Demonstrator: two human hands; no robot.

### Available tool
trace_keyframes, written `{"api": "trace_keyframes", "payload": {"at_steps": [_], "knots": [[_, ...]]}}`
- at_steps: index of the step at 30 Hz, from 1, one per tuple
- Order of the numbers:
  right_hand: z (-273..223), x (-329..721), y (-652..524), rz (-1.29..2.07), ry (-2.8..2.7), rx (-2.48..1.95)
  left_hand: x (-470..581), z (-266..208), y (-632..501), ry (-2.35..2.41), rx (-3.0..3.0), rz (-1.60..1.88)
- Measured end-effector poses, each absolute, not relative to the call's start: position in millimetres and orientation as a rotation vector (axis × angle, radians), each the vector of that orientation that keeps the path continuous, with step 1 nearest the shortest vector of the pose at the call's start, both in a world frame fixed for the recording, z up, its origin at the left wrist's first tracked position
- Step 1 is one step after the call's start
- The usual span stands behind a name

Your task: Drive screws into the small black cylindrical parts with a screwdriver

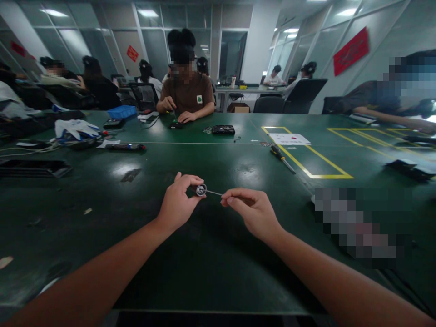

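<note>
Between the thumb and fingers of my left hand (179,200) is a small round silvery part (201,190) with a dark, ribbed inside facing me. A thin pale rod (214,193) runs from the part's right side to my right hand (254,206), whose thumb and fingertips pinch its end. Whether the rod is fixed to the part or only touches it I cannot tell. Both hands are held above the green table (211,268), close together near the middle of the view.
Right of my hands lie a yellow-and-black screwdriver (282,159) and a white sheet (289,139). White gloves (75,129), a pen-like tool (125,146) and a blue tray (121,111) are at left. A black box-shaped part (223,130) lies ahead. A person (186,91) works opposite.
</note>
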State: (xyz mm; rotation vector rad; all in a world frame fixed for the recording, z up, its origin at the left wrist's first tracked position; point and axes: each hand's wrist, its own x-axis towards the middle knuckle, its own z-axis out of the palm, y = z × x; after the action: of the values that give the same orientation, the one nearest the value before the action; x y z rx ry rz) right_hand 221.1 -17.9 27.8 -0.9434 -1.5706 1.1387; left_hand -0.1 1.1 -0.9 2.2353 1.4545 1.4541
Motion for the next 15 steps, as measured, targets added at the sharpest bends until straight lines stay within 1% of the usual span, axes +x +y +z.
{"api": "trace_keyframes", "payload": {"at_steps": [8,11,15], "knots": [[30.9,218.6,-23.1,0.851,-1.798,-1.006,0.7,2.0,-1.6,1.447,2.322,1.360],[31.0,217.7,-24.5,0.751,-1.898,-1.021,1.8,1.6,-2.0,1.428,2.357,1.276],[27.8,218.4,-22.8,0.748,-1.888,-1.091,3.3,0.7,-2.1,1.430,2.340,1.134]]}}
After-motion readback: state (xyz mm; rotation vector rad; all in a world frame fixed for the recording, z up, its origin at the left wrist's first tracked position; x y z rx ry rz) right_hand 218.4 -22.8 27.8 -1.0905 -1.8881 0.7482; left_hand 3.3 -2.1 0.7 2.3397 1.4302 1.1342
